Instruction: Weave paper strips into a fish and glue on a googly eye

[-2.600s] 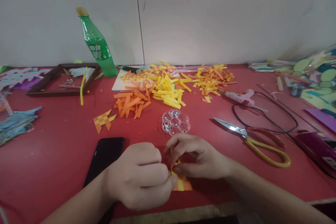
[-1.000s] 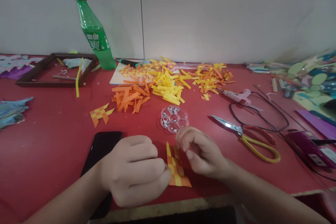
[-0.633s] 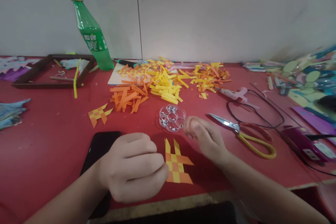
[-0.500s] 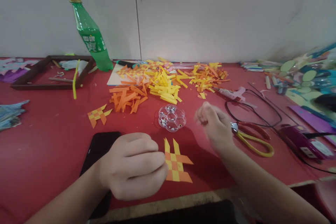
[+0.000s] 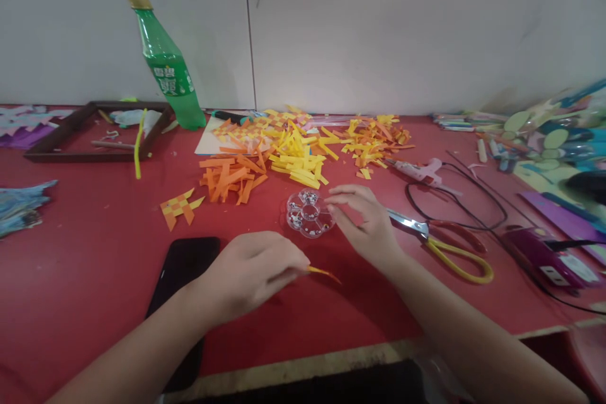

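My left hand (image 5: 255, 271) pinches a woven yellow-and-orange paper fish (image 5: 324, 273). The fish is turned nearly edge-on, and most of it is hidden behind my fingers. At the right rim of a clear flower-shaped case (image 5: 310, 227) is my right hand (image 5: 364, 224), thumb and fingertips apart with nothing visible between them. I cannot tell whether the fingertips touch the case. Small black-and-white pieces that look like googly eyes (image 5: 294, 219) lie in its compartments. Another woven paper fish (image 5: 178, 207) rests flat on the red table to the left.
Orange paper strips (image 5: 230, 177) and yellow strips (image 5: 298, 154) are heaped behind the case. A black phone (image 5: 184, 265) lies beneath my left forearm. Scissors (image 5: 454, 252), a pink glue gun (image 5: 421, 170) with its cord, and a power strip (image 5: 552, 259) are right; a green bottle (image 5: 173, 76) stands back left.
My left hand has tipped the paper fish from facing me to nearly edge-on. My right hand has moved left to the case, and its closed fingers have spread.
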Tool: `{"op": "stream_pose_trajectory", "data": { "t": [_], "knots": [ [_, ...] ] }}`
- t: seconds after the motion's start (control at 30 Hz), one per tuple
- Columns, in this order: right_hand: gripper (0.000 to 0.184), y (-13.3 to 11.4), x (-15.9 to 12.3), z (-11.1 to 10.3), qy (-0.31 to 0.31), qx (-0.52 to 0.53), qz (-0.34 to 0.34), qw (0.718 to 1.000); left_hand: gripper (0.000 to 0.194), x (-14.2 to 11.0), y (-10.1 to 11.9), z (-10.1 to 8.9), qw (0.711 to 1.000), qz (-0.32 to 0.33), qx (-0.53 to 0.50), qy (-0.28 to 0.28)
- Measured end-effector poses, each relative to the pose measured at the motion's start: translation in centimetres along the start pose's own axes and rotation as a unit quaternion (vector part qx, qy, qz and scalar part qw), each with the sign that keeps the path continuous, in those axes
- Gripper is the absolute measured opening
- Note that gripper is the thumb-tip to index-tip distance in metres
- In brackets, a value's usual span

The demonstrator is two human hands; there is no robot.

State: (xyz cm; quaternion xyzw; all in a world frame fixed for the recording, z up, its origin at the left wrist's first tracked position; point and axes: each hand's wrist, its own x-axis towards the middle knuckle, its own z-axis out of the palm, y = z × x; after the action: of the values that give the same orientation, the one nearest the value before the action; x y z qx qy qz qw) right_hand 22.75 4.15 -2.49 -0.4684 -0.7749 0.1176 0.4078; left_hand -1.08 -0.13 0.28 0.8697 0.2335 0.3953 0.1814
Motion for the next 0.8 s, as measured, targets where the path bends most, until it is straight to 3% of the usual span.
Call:
{"op": "stream_pose_trajectory", "data": {
  "t": [0.07, 0.13, 0.2, 0.3, 0.5, 0.53, 0.67, 0.73, 0.8],
  "knots": [
    [0.013, 0.3, 0.1, 0.0, -0.012, -0.015, -0.004, 1.0, 0.005, -0.1, -0.2, 0.5, 0.984, -0.158, -0.065, -0.044],
    [0.013, 0.4, 0.1, 0.1, -0.025, -0.02, -0.004, 0.999, 0.013, -0.2, -0.3, 0.8, 0.941, -0.288, -0.151, -0.088],
    [0.013, 0.4, 0.1, 0.1, -0.035, -0.023, -0.008, 0.999, 0.018, -0.3, -0.3, 1.0, 0.906, -0.354, -0.199, -0.115],
    [0.014, 0.5, 0.0, 0.3, -0.042, -0.032, -0.015, 0.998, 0.018, -0.4, -0.5, 1.3, 0.908, -0.363, -0.163, -0.129],
    [0.014, 1.1, 0.5, -0.1, -0.062, -0.033, 0.016, 0.997, 0.023, -0.1, -0.7, 1.5, 0.949, -0.277, -0.001, -0.15],
    [0.022, 1.2, 0.6, -0.2, -0.08, -0.035, 0.022, 0.996, 0.024, -0.1, -0.8, 1.4, 0.955, -0.262, 0.024, -0.139],
    [0.088, 1.3, 0.7, -0.3, -0.197, -0.071, 0.015, 0.978, 0.024, -0.4, -1.3, 1.1, 0.959, -0.269, 0.065, -0.063],
    [0.093, 1.1, 0.6, 0.0, -0.217, -0.09, 0.027, 0.972, 0.02, -0.5, -1.7, 1.0, 0.952, -0.299, 0.055, -0.025],
    [0.087, 0.5, 0.5, 0.3, -0.2, -0.102, 0.043, 0.974, 0.019, -0.5, -1.9, 1.0, 0.936, -0.351, 0.011, 0.009]
  ]
}}
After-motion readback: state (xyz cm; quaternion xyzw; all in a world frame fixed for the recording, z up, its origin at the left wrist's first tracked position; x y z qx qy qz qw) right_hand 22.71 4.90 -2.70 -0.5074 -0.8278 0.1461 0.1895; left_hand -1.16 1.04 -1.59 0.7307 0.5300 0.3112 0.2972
